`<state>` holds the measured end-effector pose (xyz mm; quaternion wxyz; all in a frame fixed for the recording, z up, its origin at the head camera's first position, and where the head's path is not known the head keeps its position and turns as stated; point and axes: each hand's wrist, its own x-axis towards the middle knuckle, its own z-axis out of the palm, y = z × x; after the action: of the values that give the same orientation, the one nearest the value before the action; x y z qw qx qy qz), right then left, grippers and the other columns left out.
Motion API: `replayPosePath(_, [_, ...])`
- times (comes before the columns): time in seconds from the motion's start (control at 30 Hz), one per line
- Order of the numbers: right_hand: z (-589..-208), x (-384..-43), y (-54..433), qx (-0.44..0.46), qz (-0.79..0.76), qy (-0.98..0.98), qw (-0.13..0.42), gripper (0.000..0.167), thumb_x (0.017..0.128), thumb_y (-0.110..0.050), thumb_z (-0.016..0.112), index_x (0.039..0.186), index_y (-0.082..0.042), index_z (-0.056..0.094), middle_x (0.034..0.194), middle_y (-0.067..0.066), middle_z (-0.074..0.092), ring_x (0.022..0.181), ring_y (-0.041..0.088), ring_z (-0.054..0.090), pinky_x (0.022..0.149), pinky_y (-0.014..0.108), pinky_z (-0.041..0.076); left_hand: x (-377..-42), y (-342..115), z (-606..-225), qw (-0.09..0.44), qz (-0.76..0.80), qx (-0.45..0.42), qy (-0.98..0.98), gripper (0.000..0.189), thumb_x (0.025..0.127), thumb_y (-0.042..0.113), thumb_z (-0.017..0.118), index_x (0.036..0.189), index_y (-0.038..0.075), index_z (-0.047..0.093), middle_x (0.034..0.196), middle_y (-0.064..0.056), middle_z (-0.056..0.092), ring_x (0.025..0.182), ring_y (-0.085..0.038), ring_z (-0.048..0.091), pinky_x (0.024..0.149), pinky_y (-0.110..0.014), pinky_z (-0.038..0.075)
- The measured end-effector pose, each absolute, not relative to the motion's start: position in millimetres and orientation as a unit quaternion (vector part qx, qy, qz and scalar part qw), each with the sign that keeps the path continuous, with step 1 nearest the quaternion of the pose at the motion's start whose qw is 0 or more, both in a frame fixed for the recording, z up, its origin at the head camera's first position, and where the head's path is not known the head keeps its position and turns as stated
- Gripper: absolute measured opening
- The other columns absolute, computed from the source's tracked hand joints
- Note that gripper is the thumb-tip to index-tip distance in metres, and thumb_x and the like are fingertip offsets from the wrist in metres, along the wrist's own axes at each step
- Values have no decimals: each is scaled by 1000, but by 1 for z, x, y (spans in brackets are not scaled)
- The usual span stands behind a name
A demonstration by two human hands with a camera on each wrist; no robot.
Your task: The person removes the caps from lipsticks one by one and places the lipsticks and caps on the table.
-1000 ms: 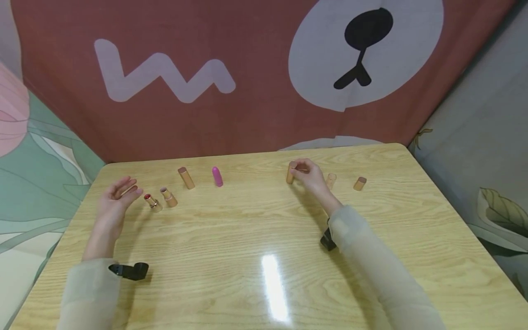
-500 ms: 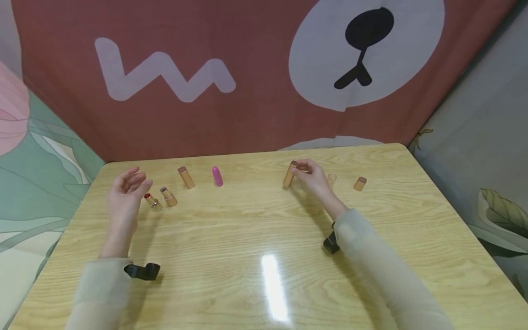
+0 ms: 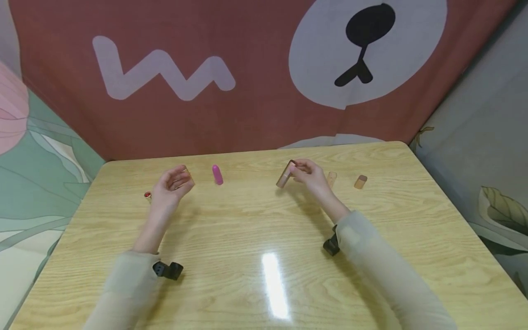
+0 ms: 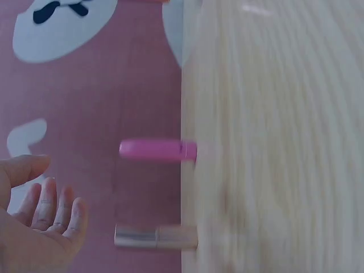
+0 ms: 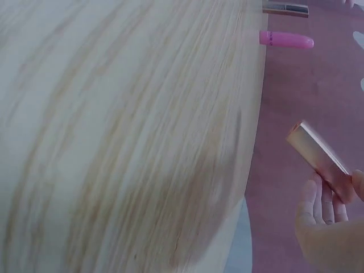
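Observation:
My right hand [image 3: 309,176] pinches a shiny gold lipstick tube [image 3: 284,176] by its upper end. In the right wrist view the tube [image 5: 321,156] is tilted, its lower end off the table. My left hand [image 3: 169,185] hovers with bent fingers and thumb apart; the left wrist view shows nothing in that hand [image 4: 42,222]. Behind its fingertips stands another gold lipstick tube [image 4: 156,237], mostly hidden in the head view. Right of it a pink lipstick [image 3: 217,175] stands upright. Left of the wrist only the red tip of an open lipstick [image 3: 147,195] shows.
Beyond my right hand a pale see-through piece [image 3: 332,178] is partly hidden, and a short gold cap [image 3: 360,182] lies farther right. The wooden table [image 3: 231,238] ends at a red cloth backdrop [image 3: 255,119].
My left hand has moved right, from beside the open lipsticks to the standing gold tube, covering one open lipstick. The lipstick tube in my right hand has tilted further and lifted, lower end leftward.

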<state>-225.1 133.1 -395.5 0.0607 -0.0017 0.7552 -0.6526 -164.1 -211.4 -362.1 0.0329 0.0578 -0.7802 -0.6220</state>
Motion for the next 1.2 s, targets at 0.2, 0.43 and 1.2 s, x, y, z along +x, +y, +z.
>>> replayPosePath(0.2, [-393,-222,128,3,-679,731,69,42,97,-14,55,131,8,45,95,-7,60,80,-4,62,92,30,55,-170,-183,-368,-5,-629,41,-776,49,91,2,61,136,0,43,107,11,58,99,3,56,84,-7,49])
replayPosePath(0.43, [-394,-220,122,1,-691,718,77,40,97,-13,54,128,11,45,87,-12,60,77,-3,63,78,16,55,-175,-159,-378,-39,-609,-1,-792,48,90,3,62,135,-1,45,129,-23,53,120,-31,56,83,-8,49])
replayPosePath(1.2, [-389,-209,95,14,-701,703,121,43,97,-16,55,129,12,47,91,-3,64,76,0,66,97,39,52,-176,-116,-390,-134,-600,-61,-786,54,89,10,65,139,3,44,134,-24,51,123,-35,54,96,-40,52])
